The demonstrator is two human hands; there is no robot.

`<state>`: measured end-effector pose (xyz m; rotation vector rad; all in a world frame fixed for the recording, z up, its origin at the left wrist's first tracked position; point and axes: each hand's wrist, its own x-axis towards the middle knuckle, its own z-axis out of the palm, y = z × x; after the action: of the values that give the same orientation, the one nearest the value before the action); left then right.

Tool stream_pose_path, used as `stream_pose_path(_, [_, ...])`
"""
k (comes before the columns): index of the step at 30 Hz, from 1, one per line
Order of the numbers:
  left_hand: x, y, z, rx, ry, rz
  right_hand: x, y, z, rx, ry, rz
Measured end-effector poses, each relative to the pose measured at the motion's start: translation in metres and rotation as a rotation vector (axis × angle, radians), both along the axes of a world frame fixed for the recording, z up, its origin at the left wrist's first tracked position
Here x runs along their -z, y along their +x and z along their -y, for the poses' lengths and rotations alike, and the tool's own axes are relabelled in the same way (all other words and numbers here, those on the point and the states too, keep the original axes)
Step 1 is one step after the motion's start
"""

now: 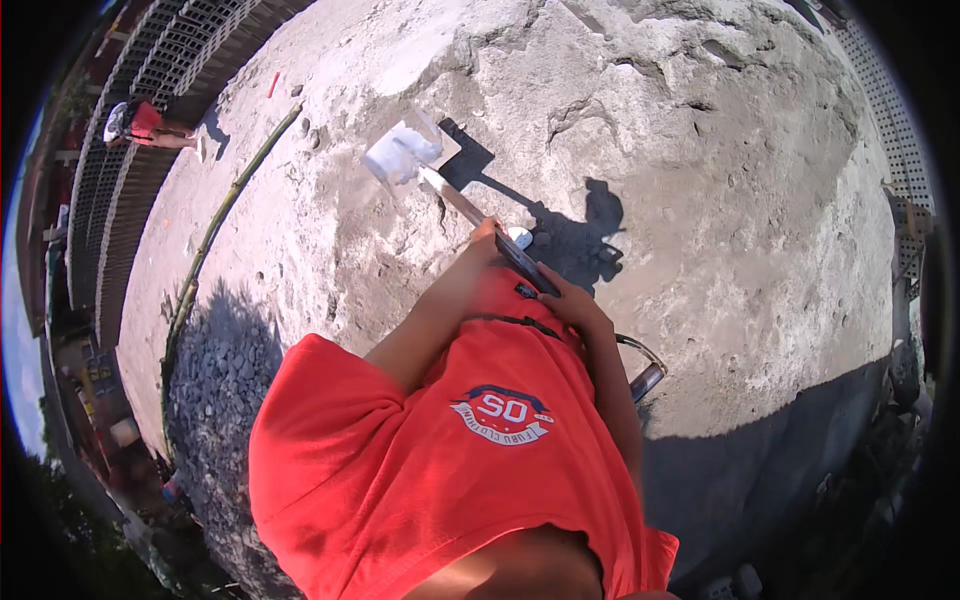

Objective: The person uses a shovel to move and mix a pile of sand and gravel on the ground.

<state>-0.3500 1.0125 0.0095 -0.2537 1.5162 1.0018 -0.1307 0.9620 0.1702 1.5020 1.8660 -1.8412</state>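
Observation:
A shovel (455,198) slants across the middle of the view, its blade (405,152) pointing away to the upper left, just over or against the pale sand (350,230). The blade is bright and blurred, so I cannot tell whether it carries sand. My left hand (487,232) is wrapped round the shaft about midway. Nearer my body, my right hand (572,303) is closed on the upper end of the handle. The shovel's shadow and mine fall on the sand to the right of it.
A long green pole (235,190) lies to the left, beside a gravel heap (225,365). Beyond it a person (145,124) bends near stacked hollow blocks (165,65). More blocks (895,120) stand at far right. A dark cylinder with a curved handle (648,380) shows beside my right arm.

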Motion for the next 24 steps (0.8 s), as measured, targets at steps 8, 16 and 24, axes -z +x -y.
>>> stream_pose_path(8, [0.001,0.017,-0.151,-0.004,0.215,0.329,-0.042,-0.05,-0.098,-0.005,0.247,0.28])
stream_pose_path(16, [0.037,-0.078,-0.325,0.045,0.152,0.203,0.009,-0.151,-0.257,-0.023,0.304,0.386])
stream_pose_path(24, [0.1,-0.187,-0.375,0.084,0.211,0.11,0.069,-0.236,-0.302,-0.02,0.373,0.181])
